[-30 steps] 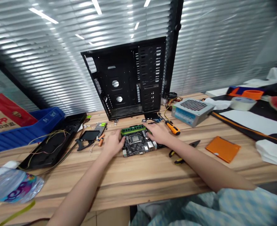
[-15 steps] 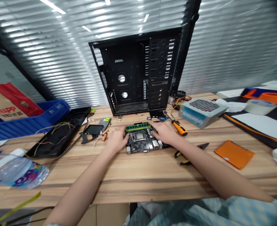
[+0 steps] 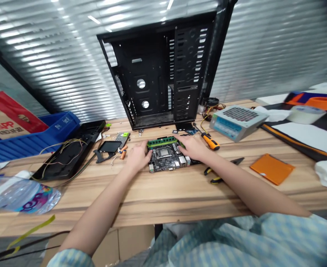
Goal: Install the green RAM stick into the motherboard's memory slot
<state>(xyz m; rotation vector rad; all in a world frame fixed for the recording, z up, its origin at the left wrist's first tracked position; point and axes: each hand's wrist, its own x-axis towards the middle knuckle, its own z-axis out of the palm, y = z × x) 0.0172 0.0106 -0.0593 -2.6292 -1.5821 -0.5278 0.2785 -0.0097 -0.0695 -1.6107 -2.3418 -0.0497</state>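
Note:
A computer motherboard [image 3: 166, 163] lies on the wooden table in front of me, its silver processor [image 3: 163, 152] facing up. Along its far edge runs a green memory stick [image 3: 162, 141]. My left hand [image 3: 137, 156] grips the board's left side, thumb on the near face and fingers at the far corner. On the opposite side my right hand [image 3: 191, 148] holds the board's right edge near the other end of the memory stick. Some fingertips of both hands are hidden behind the board.
Behind stands an open black computer case [image 3: 154, 74]. A power supply [image 3: 237, 122], an orange screwdriver [image 3: 210, 141], pliers [image 3: 217, 179] and an orange plate [image 3: 271, 169] lie to the right. Leftward are a black panel [image 3: 68, 155], a blue bin [image 3: 60, 128] and a plastic bottle [image 3: 26, 194].
The camera view has tipped slightly downward, so the scene sits higher in the picture. Both hands keep their hold on the motherboard, with no clear movement relative to it.

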